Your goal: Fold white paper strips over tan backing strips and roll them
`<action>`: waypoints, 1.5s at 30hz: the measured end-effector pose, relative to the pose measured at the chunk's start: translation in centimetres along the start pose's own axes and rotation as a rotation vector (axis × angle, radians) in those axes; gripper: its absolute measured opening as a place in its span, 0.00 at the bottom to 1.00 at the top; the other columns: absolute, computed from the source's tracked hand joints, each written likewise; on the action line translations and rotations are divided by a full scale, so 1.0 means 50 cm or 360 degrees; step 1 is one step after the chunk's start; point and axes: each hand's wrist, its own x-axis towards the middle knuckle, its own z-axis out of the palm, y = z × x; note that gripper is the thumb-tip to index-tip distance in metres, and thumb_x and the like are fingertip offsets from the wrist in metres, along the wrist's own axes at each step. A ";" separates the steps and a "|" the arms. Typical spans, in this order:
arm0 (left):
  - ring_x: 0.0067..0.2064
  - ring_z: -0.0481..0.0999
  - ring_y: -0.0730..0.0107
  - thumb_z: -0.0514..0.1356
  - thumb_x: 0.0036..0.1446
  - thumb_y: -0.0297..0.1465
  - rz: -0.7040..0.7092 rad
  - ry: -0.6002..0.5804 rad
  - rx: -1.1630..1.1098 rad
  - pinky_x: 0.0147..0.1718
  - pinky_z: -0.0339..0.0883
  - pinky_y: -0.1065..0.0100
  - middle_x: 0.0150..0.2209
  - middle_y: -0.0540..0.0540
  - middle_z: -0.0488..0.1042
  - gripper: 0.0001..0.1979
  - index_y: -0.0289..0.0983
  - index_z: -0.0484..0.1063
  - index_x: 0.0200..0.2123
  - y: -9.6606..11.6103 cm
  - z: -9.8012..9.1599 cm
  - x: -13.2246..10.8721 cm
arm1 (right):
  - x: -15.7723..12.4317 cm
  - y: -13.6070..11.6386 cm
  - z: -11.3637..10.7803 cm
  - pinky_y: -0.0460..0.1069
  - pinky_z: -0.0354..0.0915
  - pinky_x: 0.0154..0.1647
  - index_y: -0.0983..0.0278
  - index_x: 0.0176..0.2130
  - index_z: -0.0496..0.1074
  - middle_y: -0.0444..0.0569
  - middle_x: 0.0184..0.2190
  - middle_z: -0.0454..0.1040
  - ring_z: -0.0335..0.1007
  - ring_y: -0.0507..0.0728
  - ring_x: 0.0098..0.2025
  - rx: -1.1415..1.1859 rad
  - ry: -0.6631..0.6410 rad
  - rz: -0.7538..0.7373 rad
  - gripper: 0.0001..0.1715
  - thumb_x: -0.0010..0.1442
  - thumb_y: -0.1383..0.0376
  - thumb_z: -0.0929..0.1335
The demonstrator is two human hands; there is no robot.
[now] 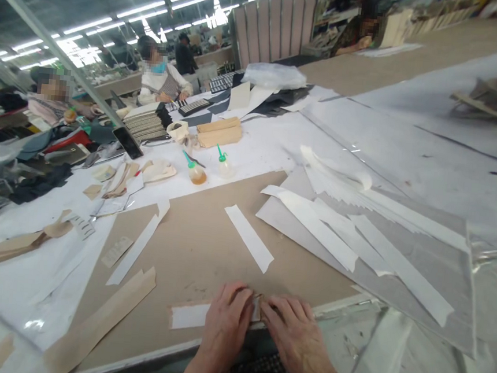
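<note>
At the front edge of the brown board (pixel 192 234), a short white strip with a tan border (pixel 188 316) lies crosswise beneath my hands. My left hand (pixel 229 315) rests over its middle, fingers bent and drawn together against it. Just to the right, my right hand (pixel 292 327) has its fingers curled onto the strip's other end, thumb and fingertips close to the left hand's. Part of the strip is hidden under the fingers. Beyond the hands lies a loose white strip (pixel 250 239). Another white strip (pixel 139 246) and a long tan strip (pixel 104 322) are on the left.
Several white strips (pixel 315 224) lie fanned on a grey sheet (pixel 424 271) at right. Two green-tipped bottles, one amber (pixel 197 174) and one clear (pixel 223 164), stand behind the board. A phone (pixel 127 142) is mounted on a pole. Other people sit farther back.
</note>
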 end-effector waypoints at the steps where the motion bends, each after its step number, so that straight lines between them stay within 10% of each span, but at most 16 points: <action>1: 0.46 0.72 0.61 0.58 0.65 0.26 -0.0012 -0.0028 -0.0041 0.45 0.73 0.60 0.45 0.43 0.73 0.08 0.39 0.72 0.47 0.000 0.002 0.006 | -0.001 -0.002 0.000 0.57 0.57 0.51 0.62 0.49 0.73 0.50 0.44 0.76 0.66 0.62 0.45 -0.0010 -0.0003 0.0020 0.14 0.65 0.71 0.65; 21: 0.46 0.72 0.55 0.54 0.62 0.21 0.0459 -0.0177 0.0770 0.43 0.70 0.56 0.46 0.40 0.74 0.22 0.30 0.67 0.59 -0.001 0.028 -0.034 | 0.001 -0.008 -0.023 0.56 0.65 0.51 0.63 0.54 0.72 0.51 0.46 0.76 0.69 0.59 0.47 0.0156 0.0031 0.0110 0.18 0.68 0.72 0.61; 32: 0.49 0.71 0.55 0.51 0.66 0.25 0.0265 -0.0010 0.0534 0.47 0.71 0.56 0.48 0.39 0.74 0.20 0.32 0.67 0.59 0.011 0.040 -0.046 | -0.029 -0.023 0.036 0.62 0.64 0.59 0.74 0.71 0.46 0.61 0.61 0.69 0.63 0.64 0.63 -0.0485 0.0061 -0.0242 0.41 0.61 0.79 0.56; 45: 0.50 0.72 0.57 0.52 0.67 0.26 0.0045 0.0088 0.0681 0.49 0.72 0.54 0.49 0.40 0.75 0.16 0.36 0.68 0.57 -0.117 -0.097 -0.133 | -0.002 -0.031 0.018 0.63 0.68 0.54 0.75 0.73 0.34 0.65 0.58 0.72 0.71 0.67 0.58 -0.0635 0.0054 -0.0425 0.48 0.58 0.80 0.57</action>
